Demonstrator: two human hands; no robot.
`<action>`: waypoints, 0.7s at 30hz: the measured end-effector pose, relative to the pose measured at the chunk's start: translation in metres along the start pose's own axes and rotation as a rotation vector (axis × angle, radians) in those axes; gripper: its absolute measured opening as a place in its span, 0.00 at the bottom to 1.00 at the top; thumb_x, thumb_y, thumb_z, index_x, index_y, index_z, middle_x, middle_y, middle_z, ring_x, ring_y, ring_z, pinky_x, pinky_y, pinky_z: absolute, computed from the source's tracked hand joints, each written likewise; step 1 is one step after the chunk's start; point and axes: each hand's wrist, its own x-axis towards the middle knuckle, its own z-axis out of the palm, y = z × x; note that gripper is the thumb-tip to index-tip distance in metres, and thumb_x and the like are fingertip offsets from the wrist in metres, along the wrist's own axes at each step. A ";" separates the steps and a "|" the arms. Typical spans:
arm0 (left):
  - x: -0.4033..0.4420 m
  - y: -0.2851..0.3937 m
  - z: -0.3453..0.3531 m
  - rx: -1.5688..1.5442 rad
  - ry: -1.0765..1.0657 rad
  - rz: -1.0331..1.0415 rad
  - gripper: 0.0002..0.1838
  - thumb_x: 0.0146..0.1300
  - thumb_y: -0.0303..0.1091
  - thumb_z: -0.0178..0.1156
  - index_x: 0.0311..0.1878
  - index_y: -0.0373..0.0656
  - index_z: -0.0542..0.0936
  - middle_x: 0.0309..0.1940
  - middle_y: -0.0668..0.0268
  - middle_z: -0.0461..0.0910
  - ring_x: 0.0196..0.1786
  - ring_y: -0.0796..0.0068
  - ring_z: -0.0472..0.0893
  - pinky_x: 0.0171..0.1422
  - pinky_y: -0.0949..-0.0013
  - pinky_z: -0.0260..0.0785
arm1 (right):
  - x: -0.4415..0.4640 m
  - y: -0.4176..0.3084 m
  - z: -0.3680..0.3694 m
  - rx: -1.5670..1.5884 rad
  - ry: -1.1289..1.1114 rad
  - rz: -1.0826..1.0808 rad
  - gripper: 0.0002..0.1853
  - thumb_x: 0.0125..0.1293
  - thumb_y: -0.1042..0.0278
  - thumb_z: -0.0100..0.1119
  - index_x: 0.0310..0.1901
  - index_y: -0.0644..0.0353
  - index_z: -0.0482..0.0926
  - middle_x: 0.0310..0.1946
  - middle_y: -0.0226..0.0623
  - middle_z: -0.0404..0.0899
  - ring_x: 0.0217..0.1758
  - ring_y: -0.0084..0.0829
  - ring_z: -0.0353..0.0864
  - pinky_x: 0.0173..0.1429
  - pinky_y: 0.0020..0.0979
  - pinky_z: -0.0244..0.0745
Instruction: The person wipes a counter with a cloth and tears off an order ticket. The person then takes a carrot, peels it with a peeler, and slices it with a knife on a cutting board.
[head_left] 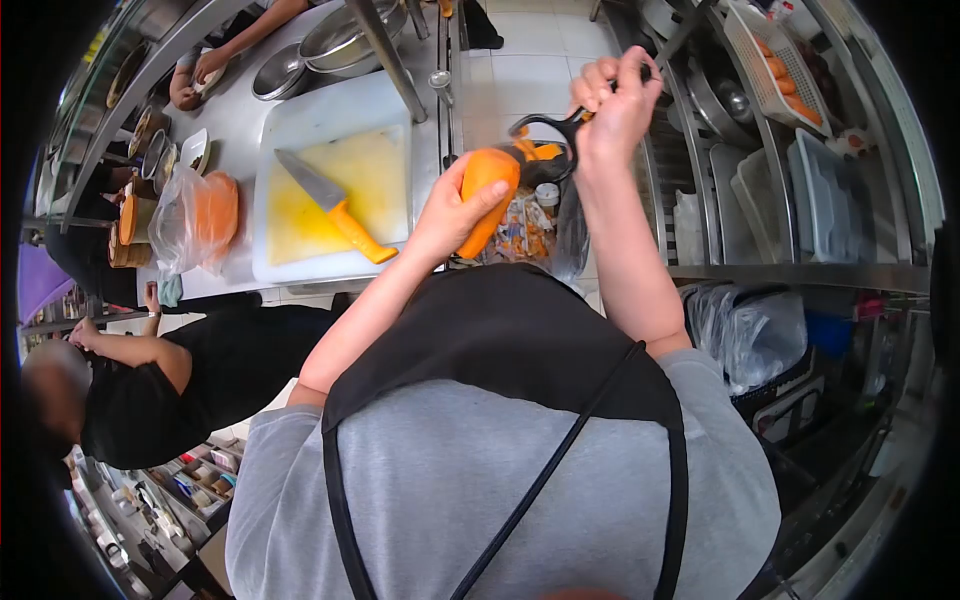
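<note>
The left forearm (pixel 370 305) is bare and angles forward and inward, and the left hand (pixel 450 212) curls in a closed grip, its thumb (pixel 488 197) laid across toward the right. The right forearm (pixel 630 245), also bare, reaches forward more nearly straight, and the right hand (pixel 614 105), farther out, is clenched with its fingers (pixel 592 85) folded in. The two hands stand apart.

Apron (pixel 490 330): black
Straps (pixel 341 500): black, from the apron's corners
Cord (pixel 541 480): thin, black, slanting across the apron
Shirt (pixel 440 470): grey, short-sleeved, beneath the apron
</note>
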 end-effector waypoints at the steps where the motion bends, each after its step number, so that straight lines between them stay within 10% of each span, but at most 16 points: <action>1: 0.000 -0.002 0.000 0.090 0.036 0.040 0.25 0.57 0.44 0.60 0.51 0.40 0.67 0.33 0.66 0.73 0.29 0.78 0.75 0.34 0.75 0.69 | -0.006 0.001 0.007 0.031 0.009 0.038 0.14 0.61 0.66 0.52 0.43 0.48 0.58 0.25 0.29 0.63 0.17 0.18 0.58 0.15 0.20 0.52; 15: -0.013 0.005 -0.012 -0.091 0.075 0.024 0.22 0.59 0.46 0.55 0.48 0.39 0.66 0.34 0.62 0.74 0.28 0.76 0.75 0.29 0.76 0.69 | 0.012 0.007 -0.042 -0.401 -0.175 -0.354 0.11 0.67 0.68 0.45 0.47 0.52 0.56 0.27 0.32 0.64 0.23 0.23 0.64 0.27 0.25 0.63; 21: -0.010 -0.004 -0.015 -0.135 0.062 -0.036 0.24 0.59 0.46 0.55 0.51 0.39 0.65 0.37 0.62 0.74 0.31 0.76 0.76 0.29 0.76 0.71 | 0.011 0.005 -0.063 -0.005 0.087 0.063 0.09 0.67 0.69 0.43 0.46 0.50 0.57 0.28 0.34 0.63 0.25 0.24 0.62 0.29 0.29 0.64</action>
